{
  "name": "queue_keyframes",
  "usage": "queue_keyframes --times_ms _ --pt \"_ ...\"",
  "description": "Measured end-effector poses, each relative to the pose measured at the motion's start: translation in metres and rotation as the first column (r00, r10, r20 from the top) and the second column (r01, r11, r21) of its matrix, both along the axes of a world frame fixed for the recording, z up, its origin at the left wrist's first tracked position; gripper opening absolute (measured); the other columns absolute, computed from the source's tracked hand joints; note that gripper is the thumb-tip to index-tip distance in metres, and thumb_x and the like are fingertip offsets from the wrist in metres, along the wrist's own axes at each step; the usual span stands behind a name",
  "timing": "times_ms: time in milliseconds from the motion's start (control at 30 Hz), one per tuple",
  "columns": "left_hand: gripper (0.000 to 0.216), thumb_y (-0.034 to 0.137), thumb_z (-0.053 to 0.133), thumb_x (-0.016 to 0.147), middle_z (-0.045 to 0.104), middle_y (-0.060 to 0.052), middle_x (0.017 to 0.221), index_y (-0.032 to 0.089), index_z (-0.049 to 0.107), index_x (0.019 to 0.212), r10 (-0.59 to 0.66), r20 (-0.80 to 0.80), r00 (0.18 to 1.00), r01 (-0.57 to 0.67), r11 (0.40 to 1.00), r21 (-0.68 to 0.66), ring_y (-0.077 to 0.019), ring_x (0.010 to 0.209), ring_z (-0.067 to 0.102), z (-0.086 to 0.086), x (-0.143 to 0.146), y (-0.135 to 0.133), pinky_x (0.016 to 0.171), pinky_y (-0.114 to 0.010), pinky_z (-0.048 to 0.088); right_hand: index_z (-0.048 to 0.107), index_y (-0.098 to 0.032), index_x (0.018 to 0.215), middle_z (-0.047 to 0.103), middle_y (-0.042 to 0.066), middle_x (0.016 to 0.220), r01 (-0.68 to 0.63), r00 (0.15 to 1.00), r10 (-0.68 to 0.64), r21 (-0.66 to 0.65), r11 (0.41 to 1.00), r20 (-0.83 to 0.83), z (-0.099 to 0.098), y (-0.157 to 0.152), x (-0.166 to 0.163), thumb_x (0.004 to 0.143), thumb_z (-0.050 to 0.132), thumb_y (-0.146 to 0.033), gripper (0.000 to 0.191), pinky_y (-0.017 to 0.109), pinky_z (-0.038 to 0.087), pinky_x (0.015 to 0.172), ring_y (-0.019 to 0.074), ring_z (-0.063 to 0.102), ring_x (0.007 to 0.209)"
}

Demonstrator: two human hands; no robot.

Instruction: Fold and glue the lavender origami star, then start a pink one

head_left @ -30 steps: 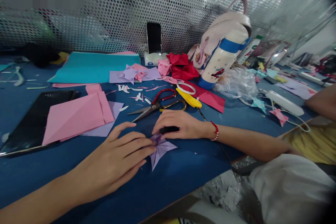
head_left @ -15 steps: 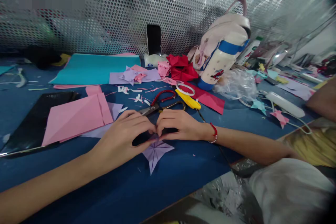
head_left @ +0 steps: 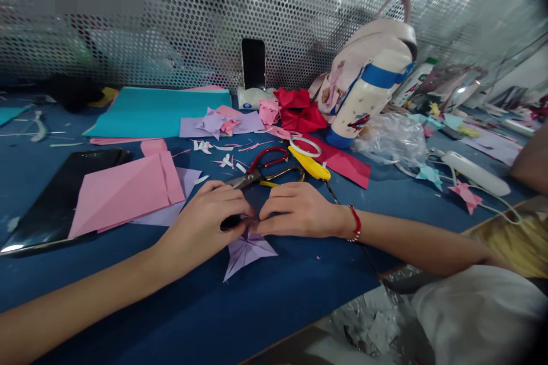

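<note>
A lilac folded paper star (head_left: 247,251) lies on the blue table (head_left: 274,302) in front of me. My left hand (head_left: 204,222) and my right hand (head_left: 295,211) meet over its far tip, fingers curled and pinching the paper between them. A red bead bracelet (head_left: 355,222) circles my right wrist. Red-handled scissors (head_left: 262,170) lie just beyond my fingers.
Pink folded sheets (head_left: 124,189) rest on a black tablet (head_left: 51,197) at left. Teal paper (head_left: 156,111), lilac and red paper shapes (head_left: 297,109), a yellow cutter (head_left: 309,163), a phone (head_left: 253,64), a bottle (head_left: 363,100), a bag and a perforated metal wall stand behind. Another person's arm (head_left: 531,161) is at right.
My left hand came off the flat star and curled in to meet my right hand at the star's far tip. The star shifted slightly left and toward me.
</note>
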State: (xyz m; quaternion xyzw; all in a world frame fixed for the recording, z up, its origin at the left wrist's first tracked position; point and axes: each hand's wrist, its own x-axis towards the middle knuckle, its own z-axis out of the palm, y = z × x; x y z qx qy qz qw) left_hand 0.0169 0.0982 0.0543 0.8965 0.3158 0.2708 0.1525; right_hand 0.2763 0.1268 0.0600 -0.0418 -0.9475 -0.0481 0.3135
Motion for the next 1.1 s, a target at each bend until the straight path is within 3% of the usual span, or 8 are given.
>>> queue_keyframes --times_ms 167,433,633,833,1100 --pt "0.019 0.011 0.062 0.095 0.075 0.009 0.090 0.028 0.071 0.095 -0.014 0.012 1.000 0.014 1.000 0.012 -0.0154 0.085 0.068 0.000 0.001 -0.001 0.100 -0.036 0.035 0.080 -0.023 0.108 0.077 -0.002 0.097 -0.010 0.999 0.002 0.138 0.990 0.054 0.005 -0.002 -0.002 0.115 0.062 -0.020 0.019 0.030 0.038 0.070 0.0148 0.056 0.087" --pt "0.014 0.016 0.069 0.101 0.077 0.010 0.097 0.028 0.068 0.106 -0.032 0.041 0.999 0.032 0.999 -0.009 -0.0157 0.087 0.069 -0.003 -0.005 -0.007 0.105 -0.035 0.034 0.074 -0.022 0.104 0.074 -0.001 0.097 -0.009 0.994 -0.012 0.191 0.982 0.107 0.006 -0.005 -0.002 0.116 0.056 -0.014 0.024 0.033 0.036 0.070 0.0157 0.053 0.088" --pt "0.012 0.021 0.067 0.107 0.079 0.012 0.104 0.032 0.069 0.111 -0.120 0.044 0.992 0.122 0.992 -0.044 -0.0138 0.095 0.072 -0.005 -0.013 -0.003 0.114 -0.035 0.027 0.074 -0.022 0.105 0.077 -0.001 0.101 -0.009 0.994 -0.003 0.106 0.994 0.111 0.007 0.001 0.000 0.118 0.054 -0.017 0.024 0.030 0.042 0.075 0.0144 0.058 0.089" --pt "0.011 0.025 0.067 0.109 0.076 0.010 0.098 0.032 0.074 0.105 -0.198 0.009 0.980 0.198 0.975 -0.106 -0.0131 0.093 0.071 -0.002 -0.010 0.012 0.116 -0.034 0.026 0.076 -0.020 0.101 0.079 0.000 0.099 -0.029 0.997 0.032 -0.040 0.999 0.076 0.004 0.006 0.000 0.120 0.053 -0.029 0.030 0.027 0.050 0.083 0.0134 0.063 0.088" --pt "0.014 0.034 0.067 0.110 0.080 0.007 0.103 0.031 0.079 0.103 -0.207 -0.035 0.978 0.198 0.965 -0.170 -0.0150 0.095 0.070 0.006 -0.004 0.022 0.115 -0.037 0.031 0.079 -0.021 0.112 0.080 0.000 0.103 -0.074 0.993 0.070 0.037 0.997 0.091 0.005 0.004 0.006 0.116 0.060 -0.018 0.019 0.029 0.047 0.078 0.0127 0.068 0.096"
